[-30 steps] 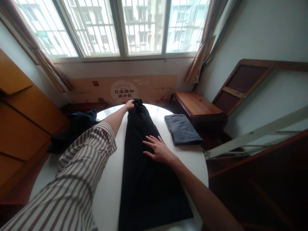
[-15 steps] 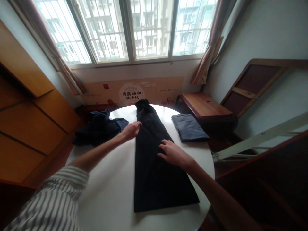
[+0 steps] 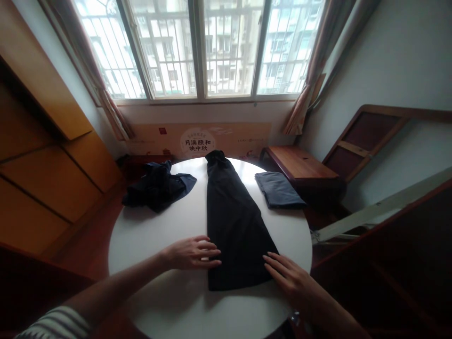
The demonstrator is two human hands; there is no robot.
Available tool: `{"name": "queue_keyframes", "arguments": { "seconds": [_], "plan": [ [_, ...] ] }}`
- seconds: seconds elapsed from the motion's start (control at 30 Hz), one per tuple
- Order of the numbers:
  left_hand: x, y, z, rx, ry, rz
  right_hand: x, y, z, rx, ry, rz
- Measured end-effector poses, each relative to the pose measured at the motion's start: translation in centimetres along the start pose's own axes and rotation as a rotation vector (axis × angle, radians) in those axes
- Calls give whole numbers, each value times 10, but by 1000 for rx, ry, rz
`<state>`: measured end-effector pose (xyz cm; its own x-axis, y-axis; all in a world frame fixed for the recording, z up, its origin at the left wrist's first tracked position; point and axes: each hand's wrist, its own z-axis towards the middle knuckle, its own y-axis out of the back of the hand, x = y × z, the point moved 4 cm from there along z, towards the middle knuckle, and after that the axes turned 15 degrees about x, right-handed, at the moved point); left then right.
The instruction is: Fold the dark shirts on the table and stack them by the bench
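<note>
Black trousers [image 3: 236,221], folded lengthwise, lie across the round white table [image 3: 158,245]. Their narrow gathered end is at the far edge and the wide end is nearest me. On the left edge of the wide end rests my left hand [image 3: 194,253], fingers stretched over the cloth. My right hand [image 3: 286,273] touches the opposite edge near the lower right corner, its fingers extended. Neither hand grips the fabric.
A crumpled heap of dark clothes [image 3: 158,188] sits at the table's far left. Folded grey-blue trousers [image 3: 278,189] lie at the far right. Beyond them stands a low wooden cabinet [image 3: 300,162]; wooden cupboards [image 3: 45,183] line the left wall.
Both hands have moved toward me, down to the wide end of the black trousers. My left hand, pinched at the upper left edge before, is now spread. The near end looks slightly drawn in.
</note>
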<state>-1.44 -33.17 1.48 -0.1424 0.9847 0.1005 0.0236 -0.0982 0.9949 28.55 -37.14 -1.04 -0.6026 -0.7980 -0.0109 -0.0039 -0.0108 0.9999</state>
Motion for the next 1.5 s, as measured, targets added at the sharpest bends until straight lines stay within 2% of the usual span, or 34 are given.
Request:
{"name": "queue_keyframes", "arguments": {
  "seconds": [0.07, 0.13, 0.3, 0.37, 0.47, 0.53, 0.6, 0.67, 0.73, 0.77, 0.83, 0.87, 0.9, 1.0, 1.1, 1.27, 1.37, 1.5],
  "plan": [
    [-6, -4, 7, -67, 22, -51, 3, 7, 1, -71, 5, -4],
    [-17, 0, 6, -156, 78, -196, 11, 25, -3, -109, 16, 51],
    [-59, 32, -24, -290, 190, -629, 39, 75, -27, -115, 68, 278],
    [-74, 43, -33, -257, 208, -747, 48, 84, -29, -38, 88, 378],
    [-85, 45, -35, -49, 138, -886, 53, 85, -19, 119, 89, 545],
    [-81, 41, -32, 84, 42, -974, 49, 84, -5, 186, 111, 658],
    [-58, 38, -26, 104, 56, -1041, 38, 83, 14, 246, 184, 799],
    [-11, 34, -15, 4, 246, -1058, 18, 80, 41, 291, 258, 941],
    [55, 33, 0, -164, 496, -1028, -11, 75, 79, 252, 235, 1004],
    [92, 34, 9, -262, 630, -1018, -31, 73, 101, 142, 126, 977],
    [166, 35, 23, -412, 907, -974, -74, 72, 146, -161, -129, 843],
    [201, 36, 27, -520, 1067, -970, -92, 68, 169, -217, -227, 817],
    [231, 37, 32, -569, 1138, -961, -111, 65, 190, -271, -343, 824],
    [294, 32, 36, -635, 1254, -984, -154, 56, 243, -339, -495, 829],
    [321, 8, 29, -626, 1314, -1092, -185, 47, 278, -343, -583, 843],
    [339, -37, 27, -656, 1300, -1199, -219, 39, 316, -329, -666, 854],
    [352, -48, 30, -717, 1273, -1197, -232, 40, 337, -278, -638, 866],
    [367, -49, 33, -800, 1224, -1202, -241, 37, 350, -225, -627, 840]
  ]
}}
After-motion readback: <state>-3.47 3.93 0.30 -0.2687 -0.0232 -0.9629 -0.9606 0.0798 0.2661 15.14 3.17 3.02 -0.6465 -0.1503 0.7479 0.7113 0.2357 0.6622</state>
